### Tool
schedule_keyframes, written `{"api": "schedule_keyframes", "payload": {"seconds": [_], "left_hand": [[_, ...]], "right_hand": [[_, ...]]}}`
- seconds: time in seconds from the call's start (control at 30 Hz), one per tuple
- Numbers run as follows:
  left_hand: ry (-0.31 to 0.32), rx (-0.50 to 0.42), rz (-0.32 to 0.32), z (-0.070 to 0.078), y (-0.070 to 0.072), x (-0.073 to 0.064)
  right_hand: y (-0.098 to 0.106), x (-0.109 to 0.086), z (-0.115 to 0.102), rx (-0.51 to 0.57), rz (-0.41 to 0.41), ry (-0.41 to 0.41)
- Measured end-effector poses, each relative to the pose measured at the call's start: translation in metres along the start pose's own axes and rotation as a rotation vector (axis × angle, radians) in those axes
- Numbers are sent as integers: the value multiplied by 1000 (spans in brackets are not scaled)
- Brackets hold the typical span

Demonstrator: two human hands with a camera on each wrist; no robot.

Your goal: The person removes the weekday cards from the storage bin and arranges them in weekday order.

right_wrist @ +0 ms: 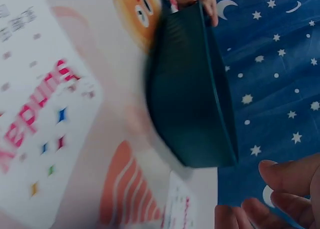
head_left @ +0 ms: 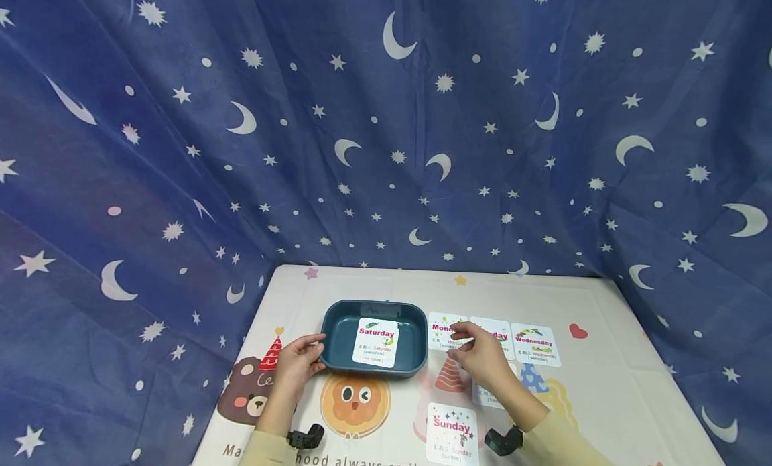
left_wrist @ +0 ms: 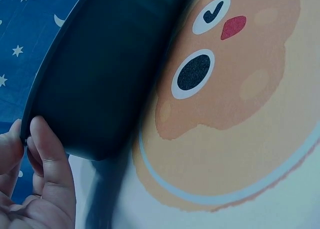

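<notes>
My left hand (head_left: 297,362) pinches the left rim of a dark teal plastic bin (head_left: 339,348), thumb and fingers on either side of the edge in the left wrist view. A white Saturday card (head_left: 375,343) lies in the bin. My right hand (head_left: 482,355) hovers over the table right of the bin, fingers loosely bent and apart, holding nothing. Close to its fingertips is the Monday card (head_left: 443,324). Behind the hand sits a card reading "...day" (head_left: 496,326), partly hidden, with the Wednesday card (head_left: 535,345) to its right. The right forearm partly covers another card (head_left: 484,395).
The Sunday card (head_left: 452,434) lies nearer the front, between the forearms. A white tablecloth (head_left: 338,285) printed with cartoon figures covers the table. A blue curtain (head_left: 374,184) with moons and stars hangs behind and at both sides.
</notes>
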State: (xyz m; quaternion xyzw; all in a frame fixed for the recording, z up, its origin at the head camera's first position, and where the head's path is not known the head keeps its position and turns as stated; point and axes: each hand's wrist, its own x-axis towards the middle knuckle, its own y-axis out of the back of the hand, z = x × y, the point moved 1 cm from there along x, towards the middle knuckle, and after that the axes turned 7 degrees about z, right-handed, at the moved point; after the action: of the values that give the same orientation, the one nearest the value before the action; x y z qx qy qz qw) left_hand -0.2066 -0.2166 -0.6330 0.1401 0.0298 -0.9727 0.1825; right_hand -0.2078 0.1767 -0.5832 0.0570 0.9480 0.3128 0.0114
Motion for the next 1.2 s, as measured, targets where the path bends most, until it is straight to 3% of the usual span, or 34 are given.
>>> {"api": "schedule_keyframes", "payload": {"seconds": [0.13,0.37,0.53,0.87,1.2], "left_hand": [[9,1,3,0,0,0],[13,-15,-1,-1,-1,0],[9,-17,-6,-1,-1,-1],[3,-14,7,-1,-2,0],[11,-7,1,1,0,-2]], "right_hand": [[-8,3,-10,-28,24,32],[-22,10,-27,46,25,60],[-34,14,-40,20,13,96],[-61,16,-64,-58,-92,202],[-88,20,-75,-165,-158,303]]}}
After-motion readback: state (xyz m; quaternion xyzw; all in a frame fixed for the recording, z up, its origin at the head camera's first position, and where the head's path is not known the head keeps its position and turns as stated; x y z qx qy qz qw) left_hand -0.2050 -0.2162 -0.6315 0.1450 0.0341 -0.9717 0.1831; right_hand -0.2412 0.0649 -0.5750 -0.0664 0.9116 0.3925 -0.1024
